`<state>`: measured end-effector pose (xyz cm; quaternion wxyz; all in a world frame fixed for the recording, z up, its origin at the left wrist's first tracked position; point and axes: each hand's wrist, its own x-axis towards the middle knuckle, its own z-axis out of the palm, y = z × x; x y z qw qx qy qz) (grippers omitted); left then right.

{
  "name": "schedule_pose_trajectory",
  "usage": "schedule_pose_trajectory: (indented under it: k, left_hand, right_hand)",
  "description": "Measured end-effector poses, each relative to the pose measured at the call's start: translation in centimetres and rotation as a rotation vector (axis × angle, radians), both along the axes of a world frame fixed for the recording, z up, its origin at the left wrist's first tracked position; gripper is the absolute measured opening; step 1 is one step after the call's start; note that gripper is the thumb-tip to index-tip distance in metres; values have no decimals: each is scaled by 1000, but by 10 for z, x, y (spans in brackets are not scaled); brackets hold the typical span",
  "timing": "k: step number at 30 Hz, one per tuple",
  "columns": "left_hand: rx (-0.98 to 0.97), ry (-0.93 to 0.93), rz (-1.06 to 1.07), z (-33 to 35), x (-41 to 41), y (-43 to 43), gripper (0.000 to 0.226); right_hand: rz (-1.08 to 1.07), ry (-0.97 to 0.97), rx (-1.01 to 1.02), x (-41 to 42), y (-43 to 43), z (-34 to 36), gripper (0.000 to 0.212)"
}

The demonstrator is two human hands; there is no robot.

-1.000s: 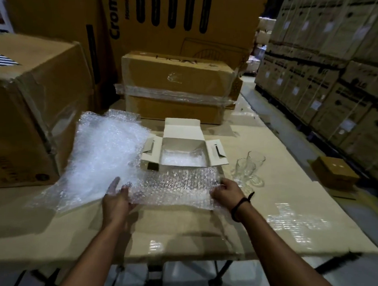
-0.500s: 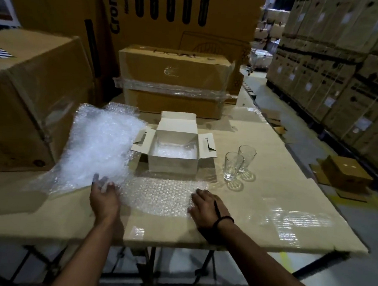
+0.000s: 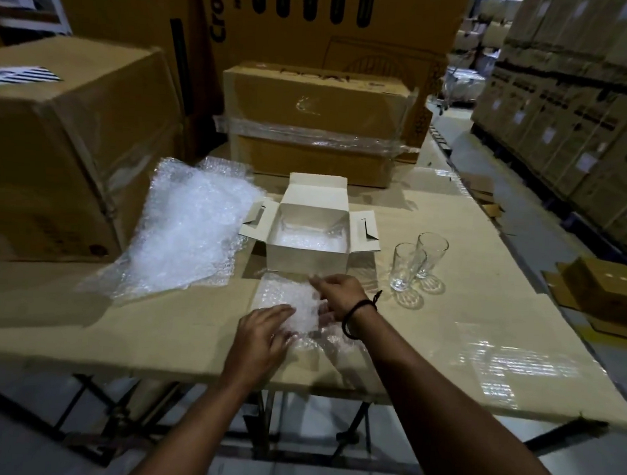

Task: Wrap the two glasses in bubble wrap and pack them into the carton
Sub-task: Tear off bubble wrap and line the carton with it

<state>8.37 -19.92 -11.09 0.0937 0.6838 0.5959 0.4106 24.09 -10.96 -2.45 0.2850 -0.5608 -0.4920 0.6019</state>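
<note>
Lying on the bench (image 3: 152, 330) in the middle of the frame is a small sheet of bubble wrap (image 3: 300, 306). The person's left grip (image 3: 261, 338) rests on it with loose, open fingers. The right grip (image 3: 338, 295), with a dark band (image 3: 358, 313) at the wrist, is closed on the sheet's far side and pinches it, though it looks blurry. Just above the sheet stands the white carton (image 3: 306, 262), flaps open, with some bubble wrap inside. To its right, two glasses (image 3: 407, 267) stand upright, one just beside the other, not wrapped. A big heap of bubble wrap (image 3: 191, 230) lies left of the carton. Big brown boxes (image 3: 53, 148) fill the upper left. A small brown box (image 3: 610, 288) sits at the right edge.
</note>
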Motion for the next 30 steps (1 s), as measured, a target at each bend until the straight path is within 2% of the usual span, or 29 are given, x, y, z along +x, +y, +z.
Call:
schedule_pose_trajectory:
  k: [4,7,9,12,14,17,19,22,24,25,28,30]
  left_hand:
    - [1,28,0,-2,-3,-7,74]
    - [64,-13,47,1,-14,-5,65]
    - [37,-18,89,4,-18,1,59]
    - [-114,37,151,4,-19,11,49]
    - [-257,12,163,3,-19,17,40]
    - [-281,35,181,8,-17,21,24]
    - [-280,81,280,17,-18,24,33]
    - [-457,198,442,28,-20,35,48]
    - [-536,318,413,29,-19,43,49]
    - [-548,318,401,28,-19,48,43]
    - [-574,138,417,28,-22,57,16]
    - [-551,-72,371,29,-27,59,18]
  right_hand:
    - [-56,-127,41,-3,7,-10,47]
    - [-93,-165,100,15,11,-8,46]
    - [-114,-233,133,30,12,-6,46]
    - [-115,-426,226,44,14,-9,45]
    - [-113,-469,231,47,13,-14,43]
    - [-109,-624,240,50,12,-23,47]
    - [-128,-743,244,51,11,-27,53]
    - [-65,-951,142,44,8,-24,64]
    - [-36,-989,66,40,7,-20,55]
    - [-53,-985,47,37,9,-21,49]
    - [-38,-968,12,31,18,-27,35]
    - [-27,-945,23,28,21,-27,27]
